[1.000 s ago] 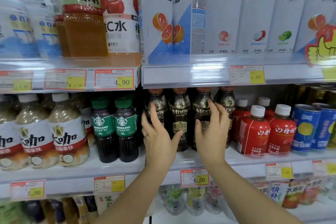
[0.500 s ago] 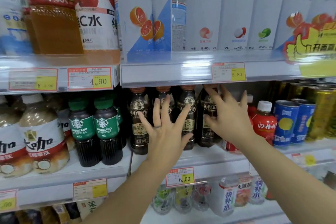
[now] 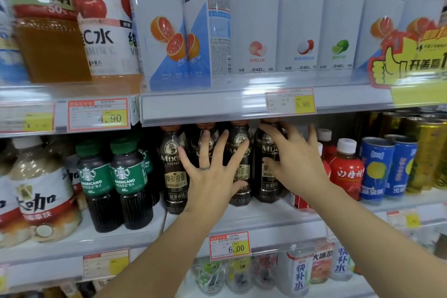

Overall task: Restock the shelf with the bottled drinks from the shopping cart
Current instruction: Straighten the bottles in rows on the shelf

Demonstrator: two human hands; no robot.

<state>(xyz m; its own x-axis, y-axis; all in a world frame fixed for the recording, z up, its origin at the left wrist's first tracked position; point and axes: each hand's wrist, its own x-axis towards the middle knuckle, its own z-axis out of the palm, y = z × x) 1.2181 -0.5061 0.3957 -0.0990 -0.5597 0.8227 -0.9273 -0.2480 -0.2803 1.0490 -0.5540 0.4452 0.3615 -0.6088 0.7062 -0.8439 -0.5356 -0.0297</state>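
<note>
Four dark brown plastic coffee bottles (image 3: 174, 178) with black-and-gold labels stand side by side at the front of the white metal middle shelf (image 3: 266, 216), just above a red-and-yellow price tag (image 3: 229, 245) reading 6.00. Both of the person's bare arms reach up to them from below. The left hand (image 3: 212, 176) is wide open, fingers straight and fanned apart, its palm in front of the second bottle and its fingertips spread across the second and third; it has hold of nothing, and there is a dark ring on one finger. The right hand (image 3: 295, 159) is also open, fingers stretched flat against the upper part of the fourth bottle (image 3: 269, 185), thumb lying across its label, pressing rather than gripping. Just left of the coffee row stand green-labelled Americano bottles (image 3: 128, 176); to the right are red bottles with white caps (image 3: 347, 173) and then blue cans (image 3: 376, 169). On the shelf above, tall white electrolyte drink bottles (image 3: 256, 19) stand in a tight rank.
</note>
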